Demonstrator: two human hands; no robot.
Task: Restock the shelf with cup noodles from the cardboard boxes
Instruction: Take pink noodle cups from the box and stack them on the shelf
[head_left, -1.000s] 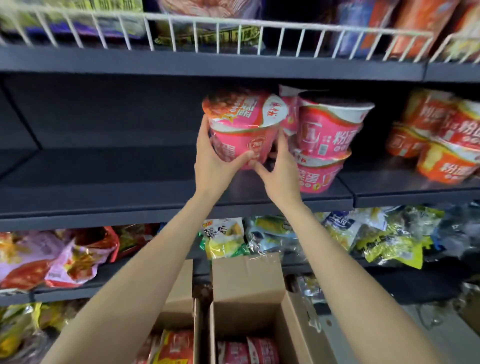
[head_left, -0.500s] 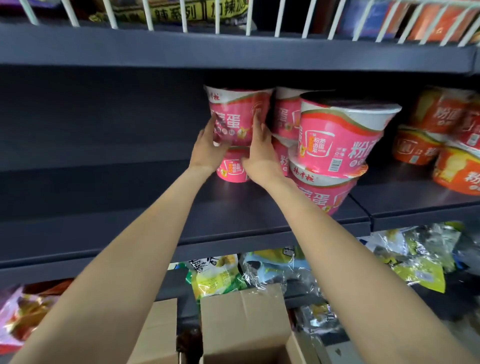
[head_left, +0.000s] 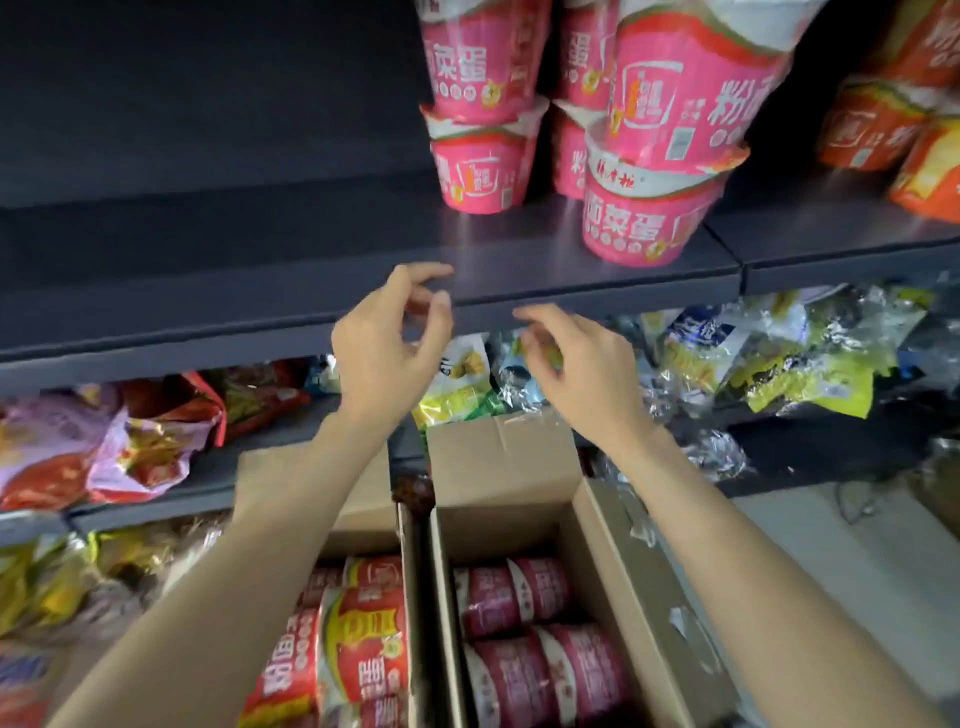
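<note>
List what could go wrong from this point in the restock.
1. The front stack of pink cup noodles stands close to the shelf edge; its top cup looks tilted, so a bump might tip it off.
2. Both the left hand and right hand hold nothing above the right cardboard box; reaching in may catch its raised flap.

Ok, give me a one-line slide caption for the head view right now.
Both hands, left hand and right hand, empty below stacked pink cup noodles, above two open cardboard boxes.
</note>
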